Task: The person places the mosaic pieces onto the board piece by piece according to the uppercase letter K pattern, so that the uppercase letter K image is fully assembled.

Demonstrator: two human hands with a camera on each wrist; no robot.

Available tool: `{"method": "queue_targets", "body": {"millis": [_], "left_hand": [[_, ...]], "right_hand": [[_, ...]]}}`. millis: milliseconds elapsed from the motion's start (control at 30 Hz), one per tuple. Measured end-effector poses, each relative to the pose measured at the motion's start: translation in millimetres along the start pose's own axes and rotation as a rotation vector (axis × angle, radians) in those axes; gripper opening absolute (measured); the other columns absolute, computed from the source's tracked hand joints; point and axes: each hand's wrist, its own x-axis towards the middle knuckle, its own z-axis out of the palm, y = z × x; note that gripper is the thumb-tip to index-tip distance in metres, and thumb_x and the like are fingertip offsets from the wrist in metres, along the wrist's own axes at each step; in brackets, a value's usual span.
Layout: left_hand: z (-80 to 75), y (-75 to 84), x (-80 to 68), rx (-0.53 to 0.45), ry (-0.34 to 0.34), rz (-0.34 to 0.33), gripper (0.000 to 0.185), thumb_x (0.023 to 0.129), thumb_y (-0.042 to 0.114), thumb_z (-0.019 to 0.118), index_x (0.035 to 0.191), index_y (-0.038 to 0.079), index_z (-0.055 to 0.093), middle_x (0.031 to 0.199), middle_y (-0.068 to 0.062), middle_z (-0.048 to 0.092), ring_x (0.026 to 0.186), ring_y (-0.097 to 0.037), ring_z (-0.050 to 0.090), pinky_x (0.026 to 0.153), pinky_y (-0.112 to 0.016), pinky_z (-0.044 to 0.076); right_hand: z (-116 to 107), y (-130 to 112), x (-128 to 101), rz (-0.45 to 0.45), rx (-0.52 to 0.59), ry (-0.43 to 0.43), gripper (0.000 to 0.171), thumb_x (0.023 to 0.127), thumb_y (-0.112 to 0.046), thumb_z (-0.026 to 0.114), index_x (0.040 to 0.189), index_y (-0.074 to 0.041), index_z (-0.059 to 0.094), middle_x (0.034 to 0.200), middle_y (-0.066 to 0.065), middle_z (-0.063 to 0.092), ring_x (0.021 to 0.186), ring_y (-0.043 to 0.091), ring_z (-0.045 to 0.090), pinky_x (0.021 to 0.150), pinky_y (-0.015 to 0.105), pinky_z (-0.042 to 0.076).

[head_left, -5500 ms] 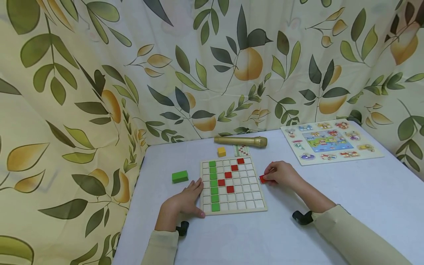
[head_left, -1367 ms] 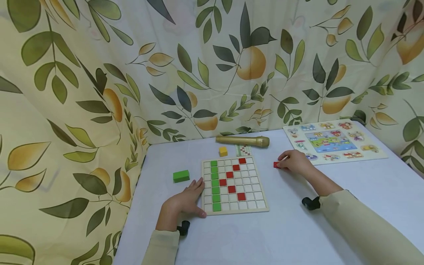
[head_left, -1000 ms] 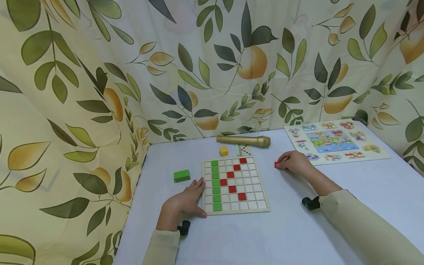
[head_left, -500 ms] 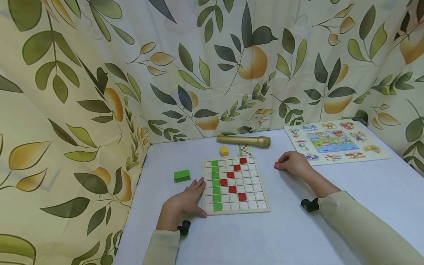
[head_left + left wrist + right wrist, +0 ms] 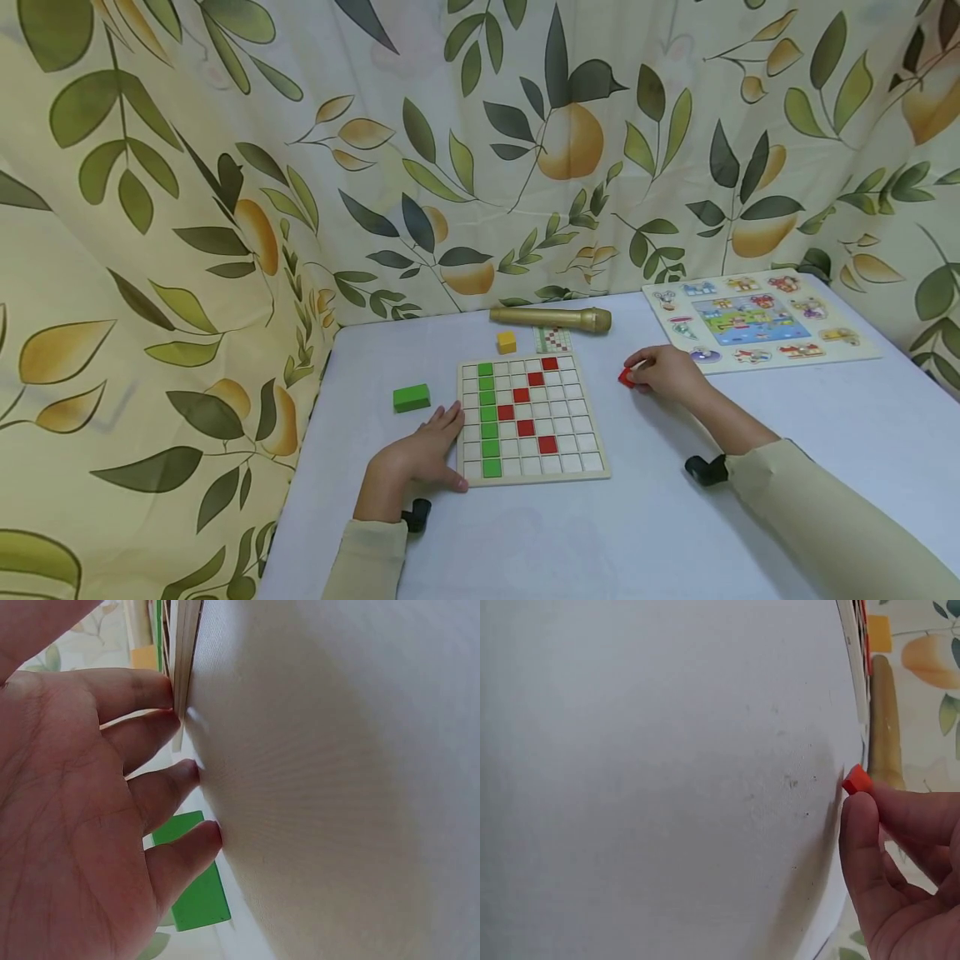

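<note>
A square grid board lies on the table, with a column of green squares and several red squares in two diagonals among white ones. My left hand rests at the board's left edge, thumb by the near corner; its fingertips touch the board's side in the left wrist view. Right of the board, my right hand pinches a small red block between thumb and fingertips, just at the tabletop. A green block lies left of the board, beyond my left fingers.
Behind the board are a yellow cube, a small pattern card and a gold microphone. A picture puzzle board lies at the back right. A leaf-patterned curtain hangs along the table's far edge.
Since the oldest frame, one more red square has appeared on the board's lower diagonal. My right hand has moved right and back. Lately the red block has turned slightly; my left hand stays put.
</note>
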Motion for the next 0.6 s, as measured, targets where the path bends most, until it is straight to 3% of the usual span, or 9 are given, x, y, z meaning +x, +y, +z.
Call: {"method": "queue_targets", "body": {"millis": [300, 600], "left_hand": [[-0.4, 0.2, 0.1, 0.003, 0.0, 0.002, 0.113, 0.072, 0.035, 0.092, 0.159, 0.005, 0.026, 0.169, -0.005, 0.011, 0.155, -0.028, 0.005, 0.12, -0.051, 0.02], [-1.4, 0.8, 0.7, -0.011, 0.002, 0.006, 0.113, 0.072, 0.034, 0.092, 0.159, 0.005, 0.026, 0.169, -0.005, 0.01, 0.155, -0.028, 0.004, 0.121, -0.051, 0.02]], "right_hand": [[9, -10, -8, -0.003, 0.009, -0.019, 0.02, 0.094, -0.013, 0.069, 0.107, 0.002, 0.068, 0.085, 0.011, 0.068, 0.072, 0.02, 0.063, 0.065, 0.03, 0.051], [21, -18, -17, 0.001, 0.013, -0.093, 0.018, 0.091, -0.016, 0.074, 0.099, -0.001, 0.067, 0.078, 0.006, 0.069, 0.069, 0.018, 0.063, 0.064, 0.031, 0.051]]}}
